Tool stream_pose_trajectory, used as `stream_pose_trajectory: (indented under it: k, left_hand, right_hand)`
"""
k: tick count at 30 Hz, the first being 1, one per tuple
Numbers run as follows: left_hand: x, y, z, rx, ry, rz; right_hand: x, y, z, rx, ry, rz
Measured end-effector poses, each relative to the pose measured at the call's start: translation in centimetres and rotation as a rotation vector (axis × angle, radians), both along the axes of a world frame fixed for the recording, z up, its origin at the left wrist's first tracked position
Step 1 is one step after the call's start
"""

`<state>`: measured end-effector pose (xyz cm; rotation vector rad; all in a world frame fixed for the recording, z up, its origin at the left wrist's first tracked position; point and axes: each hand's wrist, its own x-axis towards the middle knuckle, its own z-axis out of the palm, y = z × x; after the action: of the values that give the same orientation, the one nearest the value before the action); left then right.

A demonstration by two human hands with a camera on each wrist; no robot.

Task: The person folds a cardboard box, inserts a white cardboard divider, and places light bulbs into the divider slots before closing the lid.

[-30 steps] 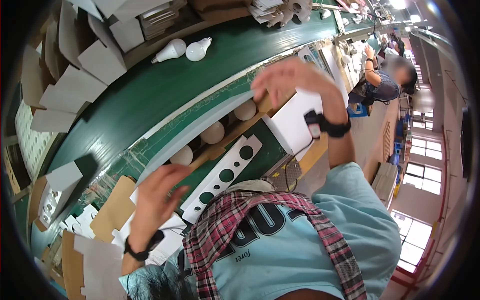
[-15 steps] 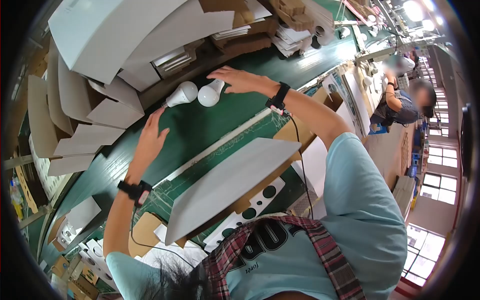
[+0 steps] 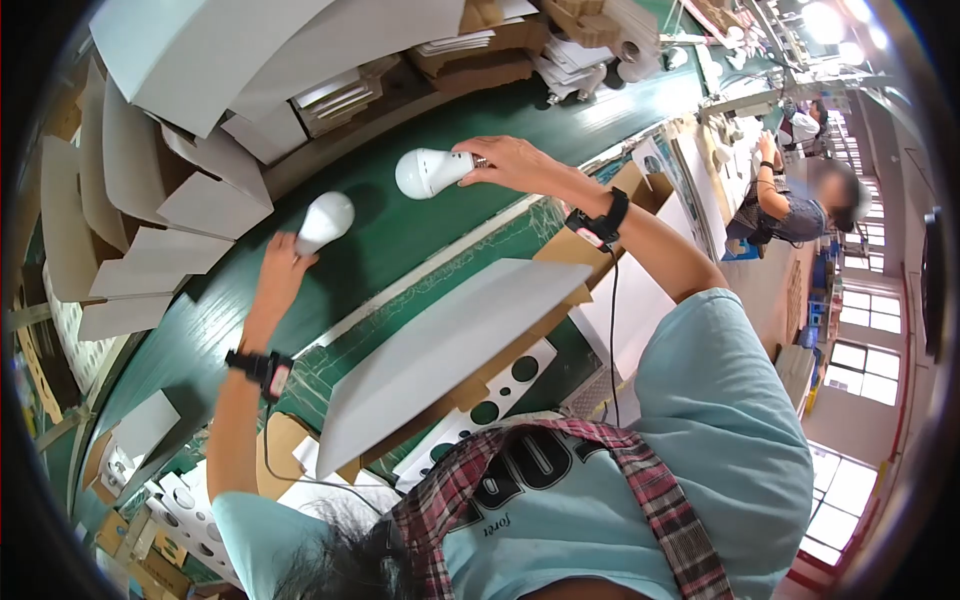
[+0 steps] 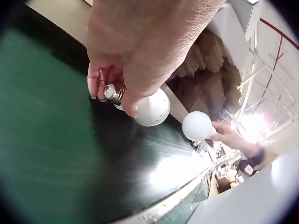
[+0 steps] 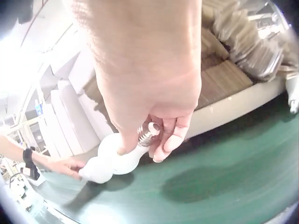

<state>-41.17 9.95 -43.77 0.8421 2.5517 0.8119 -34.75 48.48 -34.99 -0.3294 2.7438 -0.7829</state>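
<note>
Each hand grips a white light bulb by its metal screw base. In the head view, my left hand (image 3: 278, 275) pinches one bulb (image 3: 328, 220), its round end tilted up and away from me. The left wrist view shows that bulb's threaded base (image 4: 115, 93) between thumb and fingers. My right hand (image 3: 515, 165) holds the other bulb (image 3: 426, 173) almost level, globe pointing left. Thumb and fingers curl around its screw base (image 5: 148, 133) in the right wrist view. Both bulbs are held over the green belt (image 3: 375, 265), a gap between them in the head view.
A white panel (image 3: 450, 345) slants over a brown carton before my body. Beneath it shows a white strip with round holes (image 3: 475, 412). Folded cartons (image 3: 185, 190) line the belt's far side. A cable hangs from each wrist strap. Another person (image 3: 790, 205) sits to the right.
Both hands went from beside the row of bulbs near my body to the two bulbs on the belt, then took hold of one each and drew them apart. The white panel came over the row.
</note>
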Motion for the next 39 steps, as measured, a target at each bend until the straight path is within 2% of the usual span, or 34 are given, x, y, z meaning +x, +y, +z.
stream_pose_trajectory:
  k: [2,4,6,7,11,14,16,20,23,26,32,35,39]
  left_hand:
    - [2.7,-2.8,2.5,-0.015,-0.19,0.192]
    - [6.0,-6.1,3.1,0.096,-0.221,0.304]
    - [10.3,-9.4,3.3,0.225,-0.267,0.494]
    - [12.2,-10.7,3.6,0.191,-0.289,0.521]
    - [17.9,-14.9,0.8,0.114,-0.154,0.503]
    - [20.0,-15.6,0.9,0.332,-0.253,0.688]
    - [20.6,-16.4,1.1,0.367,-0.275,0.714]
    - [21.7,-17.2,2.1,0.517,-0.216,0.733]
    - [23.6,-17.1,4.2,0.563,-0.204,0.761]
    - [25.5,-17.4,5.2,0.564,-0.207,0.794]
    - [29.1,-18.6,5.5,0.603,-0.151,0.815]
    - [30.9,-18.7,5.1,0.66,-0.119,0.848]
    - [34.1,-18.1,6.3,0.544,-0.132,0.889]
  right_hand:
    - [1.7,-0.1,2.9,-0.076,0.041,-0.079]
    - [3.7,-0.7,6.0,-0.193,0.065,-0.157]
    - [6.6,-2.1,10.8,-0.357,-0.069,-0.233]
    - [8.1,-2.7,12.9,-0.419,-0.165,-0.268]
    - [14.1,-5.4,16.8,-0.568,-0.207,-0.151]
    - [16.5,-9.4,17.7,-0.382,-0.312,0.044]
    - [17.4,-10.9,14.7,-0.179,-0.149,0.199]
    - [17.3,-14.5,9.0,0.028,-0.01,0.139]
    - [16.7,-16.1,7.4,0.274,0.042,0.171]
    - [16.8,-16.8,5.4,0.343,0.109,0.219]
    - [16.0,-18.6,2.1,0.418,0.084,0.28]
    - [15.6,-18.9,0.6,0.351,0.105,0.181]
    - [15.1,-19.3,-0.4,0.338,0.194,0.171]
